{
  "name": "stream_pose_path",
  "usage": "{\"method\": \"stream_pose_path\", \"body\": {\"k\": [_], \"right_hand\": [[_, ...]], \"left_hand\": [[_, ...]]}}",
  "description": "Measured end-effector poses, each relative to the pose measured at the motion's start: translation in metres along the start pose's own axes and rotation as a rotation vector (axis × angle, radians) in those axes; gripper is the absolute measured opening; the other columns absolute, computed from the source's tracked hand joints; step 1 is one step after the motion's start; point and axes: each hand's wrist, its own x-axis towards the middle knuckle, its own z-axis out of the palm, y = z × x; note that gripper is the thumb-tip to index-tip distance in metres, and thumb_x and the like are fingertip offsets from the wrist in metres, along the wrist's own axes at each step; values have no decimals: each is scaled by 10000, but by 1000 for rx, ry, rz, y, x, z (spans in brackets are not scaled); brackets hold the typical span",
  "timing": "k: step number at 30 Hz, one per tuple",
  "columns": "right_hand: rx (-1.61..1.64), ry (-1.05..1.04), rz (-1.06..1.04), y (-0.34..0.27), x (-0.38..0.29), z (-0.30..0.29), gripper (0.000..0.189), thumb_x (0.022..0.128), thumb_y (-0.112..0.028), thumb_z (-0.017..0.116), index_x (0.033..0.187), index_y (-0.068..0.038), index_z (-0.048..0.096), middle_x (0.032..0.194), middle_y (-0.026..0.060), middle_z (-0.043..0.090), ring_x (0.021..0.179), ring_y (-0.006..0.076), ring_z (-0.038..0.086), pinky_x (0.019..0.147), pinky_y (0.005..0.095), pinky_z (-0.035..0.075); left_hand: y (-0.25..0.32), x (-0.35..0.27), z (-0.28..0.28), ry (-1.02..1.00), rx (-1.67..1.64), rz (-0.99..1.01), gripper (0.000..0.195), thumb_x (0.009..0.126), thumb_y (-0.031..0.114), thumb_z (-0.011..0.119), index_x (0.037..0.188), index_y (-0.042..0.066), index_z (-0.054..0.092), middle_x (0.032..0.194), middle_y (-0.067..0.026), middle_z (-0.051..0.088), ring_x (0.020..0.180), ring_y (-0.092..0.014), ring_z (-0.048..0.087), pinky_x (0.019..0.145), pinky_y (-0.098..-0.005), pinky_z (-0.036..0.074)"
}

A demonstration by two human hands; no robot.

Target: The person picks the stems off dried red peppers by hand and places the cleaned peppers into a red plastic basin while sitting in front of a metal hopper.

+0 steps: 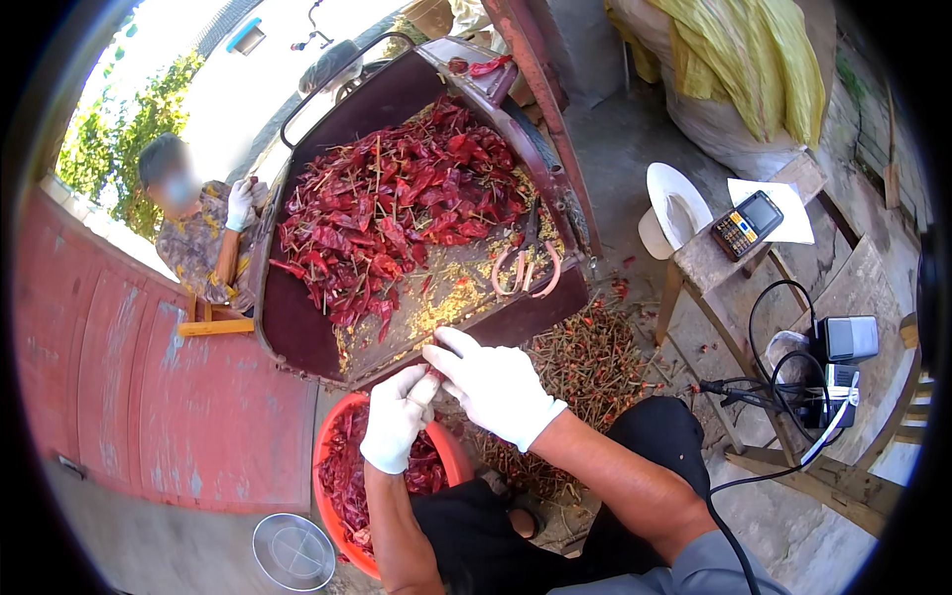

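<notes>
Both my hands wear white gloves and meet just off the near edge of a metal cart bed [357, 364]. My left hand [398, 416] is closed on a dried red chili pepper [425, 370], mostly hidden by the fingers. My right hand [494, 383] has its fingertips at the same pepper, seemingly pinching its end. A heap of dried red chilies [401, 201] with stems lies in the cart bed, with loose yellow seeds [446, 305] before it. Under my hands stands an orange-red tub [454, 450] holding more dried chilies [346, 468].
Scissors [529, 256] with pink handles lie at the cart's right. Cut stems [595, 364] cover the floor by my legs. A masked, gloved person [204, 223] sits across the cart. A wooden bench [710, 264] holds a hat [673, 212] and handheld device [747, 224]. A sieve [294, 550] lies lower left.
</notes>
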Motion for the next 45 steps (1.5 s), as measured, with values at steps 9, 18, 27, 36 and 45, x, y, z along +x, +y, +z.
{"method": "stream_pose_path", "body": {"k": [9, 18, 27, 36, 45], "right_hand": [[431, -49, 248, 0, -8, 6, 237, 917, -295, 625, 986, -68, 626, 832, 162, 646, 776, 364, 645, 722, 429, 516], [1132, -476, 556, -6, 1, -13, 222, 1017, -238, 573, 1035, -18, 583, 656, -5, 551, 438, 47, 465, 409, 223, 387], [1011, -426, 483, -6, -4, -3, 249, 970, -274, 608, 958, -25, 619, 671, 71, 594, 588, 183, 596, 572, 326, 488], [203, -26, -32, -15, -9, -1, 193, 905, -242, 656, 957, -56, 650, 825, 145, 651, 753, 349, 654, 652, 402, 517], [1038, -137, 364, -13, -1, 4, 188, 989, -227, 583, 990, -45, 629, 725, 50, 619, 516, 154, 553, 493, 293, 451]], "left_hand": [[-9, -21, -6, 51, -257, 178, 364, 981, 292, 596, 1161, -16, 669, 887, -47, 687, 628, -50, 558, 527, -196, 412], [-14, -15, 7, 178, -113, 353, 154, 939, 52, 632, 1054, 8, 725, 1002, -21, 648, 740, -65, 563, 640, -203, 442], [-2, -19, 26, 290, -196, 196, 157, 977, 112, 570, 934, 0, 671, 764, 8, 597, 616, -48, 488, 552, -213, 388], [-31, -3, 24, 103, -951, 58, 239, 982, 234, 618, 995, -2, 654, 792, -30, 635, 589, -89, 529, 506, -219, 394], [-12, 1, 28, 238, -882, 236, 246, 977, 244, 637, 1007, -1, 643, 845, -60, 645, 640, -110, 572, 515, -236, 441]]}}
